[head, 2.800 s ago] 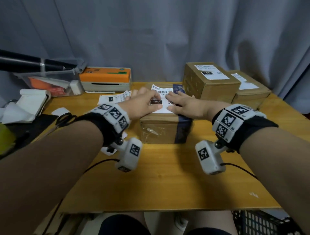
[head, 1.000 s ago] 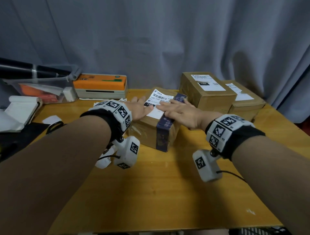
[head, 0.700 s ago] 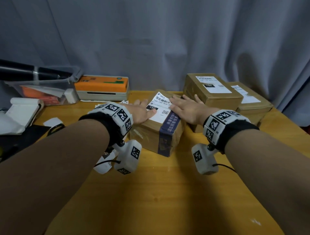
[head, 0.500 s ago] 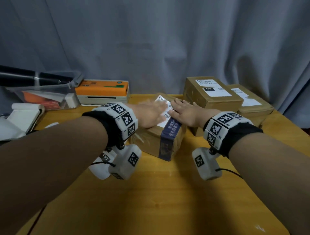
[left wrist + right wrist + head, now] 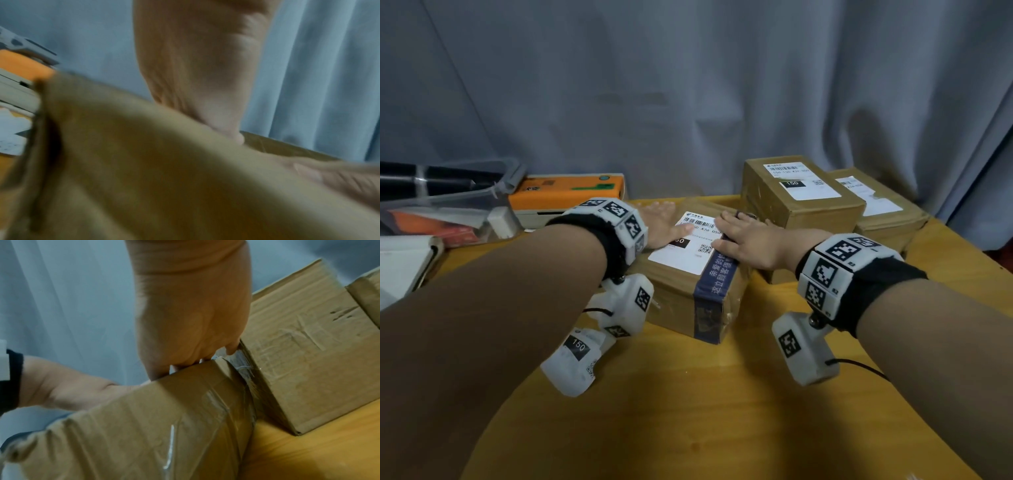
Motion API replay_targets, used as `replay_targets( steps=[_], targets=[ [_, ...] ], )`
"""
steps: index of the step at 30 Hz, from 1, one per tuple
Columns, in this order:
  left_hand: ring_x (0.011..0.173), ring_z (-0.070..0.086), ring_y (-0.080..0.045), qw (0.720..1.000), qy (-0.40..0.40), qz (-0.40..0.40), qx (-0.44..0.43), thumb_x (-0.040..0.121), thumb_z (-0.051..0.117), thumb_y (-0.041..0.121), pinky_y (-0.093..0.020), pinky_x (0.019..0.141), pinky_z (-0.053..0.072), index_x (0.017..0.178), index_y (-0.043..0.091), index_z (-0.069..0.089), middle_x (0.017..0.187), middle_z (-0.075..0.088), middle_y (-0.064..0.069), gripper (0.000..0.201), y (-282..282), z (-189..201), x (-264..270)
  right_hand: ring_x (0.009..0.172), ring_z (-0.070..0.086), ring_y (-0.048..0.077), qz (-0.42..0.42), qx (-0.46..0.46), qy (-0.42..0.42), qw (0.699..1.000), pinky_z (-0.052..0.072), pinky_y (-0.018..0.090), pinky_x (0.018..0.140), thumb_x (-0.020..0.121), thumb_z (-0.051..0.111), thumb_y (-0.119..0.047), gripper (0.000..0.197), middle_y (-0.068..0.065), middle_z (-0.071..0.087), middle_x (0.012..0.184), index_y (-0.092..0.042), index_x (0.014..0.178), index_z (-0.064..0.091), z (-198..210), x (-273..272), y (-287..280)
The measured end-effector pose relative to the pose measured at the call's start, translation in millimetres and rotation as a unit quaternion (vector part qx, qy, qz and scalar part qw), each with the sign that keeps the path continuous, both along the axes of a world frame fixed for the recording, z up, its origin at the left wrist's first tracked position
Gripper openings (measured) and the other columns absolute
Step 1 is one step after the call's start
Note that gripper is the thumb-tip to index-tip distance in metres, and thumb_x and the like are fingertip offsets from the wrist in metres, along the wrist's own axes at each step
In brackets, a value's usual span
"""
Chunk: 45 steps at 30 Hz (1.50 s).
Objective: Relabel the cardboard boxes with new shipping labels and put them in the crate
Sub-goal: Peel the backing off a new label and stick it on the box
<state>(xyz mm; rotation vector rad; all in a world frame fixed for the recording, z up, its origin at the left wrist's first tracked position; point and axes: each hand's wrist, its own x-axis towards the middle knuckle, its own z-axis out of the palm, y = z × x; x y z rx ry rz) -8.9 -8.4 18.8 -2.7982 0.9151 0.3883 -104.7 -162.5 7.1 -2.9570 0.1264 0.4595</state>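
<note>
Under both your hands sits the cardboard box [image 5: 688, 274], resting on the counter [image 5: 722, 394] with a white shipping label [image 5: 685, 243] on its top and a dark blue tape band [image 5: 714, 291] wrapped over its right end. Your left hand [image 5: 659, 222] lies flat across the label's left part, fingers straight and spread, pressing down and gripping nothing. Your right hand [image 5: 748, 240] lies on the label's right edge and the blue band; its fingers reach to the box's far right corner, and from the right wrist view the fingertips [image 5: 232, 348] dip into the narrow gap beside the next box, bent over the edge. Whether they actually grip that edge, you cannot tell.

Just right of your right hand, a taller labelled box [image 5: 801, 195] stands touching or nearly touching the one you hold, so that side is tight. Beyond it stands a third labelled box [image 5: 883, 209] close to the counter's right edge. The near side of the counter, toward you, lies bare wood.

Left of your left hand sits an orange-topped label printer [image 5: 568, 195], with a clear plastic bin [image 5: 448, 209] further left. Below your left wrist lies a peeled white label [image 5: 575, 359] marked 150. A grey curtain [image 5: 688, 85] hangs behind everything.
</note>
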Motion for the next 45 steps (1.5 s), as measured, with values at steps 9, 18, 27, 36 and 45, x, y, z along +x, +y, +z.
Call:
replay_targets(
  steps=[9, 18, 27, 36, 45],
  targets=[
    [0.138, 0.033, -0.026, 0.983, 0.154, 0.025, -0.093, 0.099, 0.04, 0.029, -0.038, 0.115, 0.025, 0.146, 0.012, 0.028, 0.152, 0.032, -0.009, 0.051, 17.8, 9.1, -9.4, 0.147, 0.002, 0.018, 0.077, 0.117, 0.042, 0.989, -0.001, 0.035, 0.117, 0.1, 0.016, -0.05, 0.058, -0.003, 0.002, 0.16, -0.029, 0.151, -0.003, 26.7, -0.4, 40.4],
    [0.126, 0.047, -0.026, 0.972, 0.183, 0.086, -0.122, 0.095, 0.039, 0.05, -0.032, 0.098, 0.04, 0.151, 0.023, 0.011, 0.149, 0.038, -0.008, 0.068, 37.6, 11.9, -10.3, 0.147, 0.002, 0.026, 0.002, -0.027, 0.043, 0.999, -0.003, 0.054, 0.116, 0.1, 0.012, -0.05, 0.06, -0.002, 0.001, 0.16, -0.021, 0.152, 0.008, 27.4, 12.5, 11.9],
    [0.072, 0.064, -0.023, 0.955, 0.222, 0.115, -0.157, 0.095, 0.046, 0.043, -0.027, 0.054, 0.052, 0.149, 0.035, 0.014, 0.108, 0.065, -0.011, 0.063, 44.8, 12.4, -13.1, 0.143, 0.021, 0.02, 0.024, 0.106, 0.091, 0.99, 0.016, 0.034, 0.114, 0.104, 0.02, -0.035, 0.049, 0.002, 0.02, 0.157, -0.02, 0.15, 0.018, 33.4, 21.8, 41.5],
    [0.057, 0.056, -0.014, 0.946, 0.23, 0.121, -0.195, 0.095, 0.046, 0.04, -0.021, 0.046, 0.049, 0.149, 0.034, 0.017, 0.086, 0.063, -0.003, 0.06, 49.9, 5.5, -13.1, 0.145, 0.015, 0.021, 0.039, 0.09, 0.066, 0.993, 0.012, 0.033, 0.115, 0.103, 0.025, -0.029, 0.05, 0.004, 0.017, 0.158, -0.011, 0.15, 0.018, 35.3, 12.8, 54.3],
    [0.125, 0.048, -0.027, 0.988, 0.125, 0.045, -0.076, 0.1, 0.035, 0.036, -0.032, 0.094, 0.046, 0.151, 0.021, 0.007, 0.149, 0.038, -0.011, 0.06, 42.8, 14.3, -24.2, 0.147, -0.002, 0.024, 0.008, 0.057, 0.064, 0.996, 0.0, 0.044, 0.117, 0.103, 0.017, -0.041, 0.055, 0.0, 0.001, 0.161, -0.019, 0.152, 0.007, 29.5, 29.7, 27.9]
  ],
)
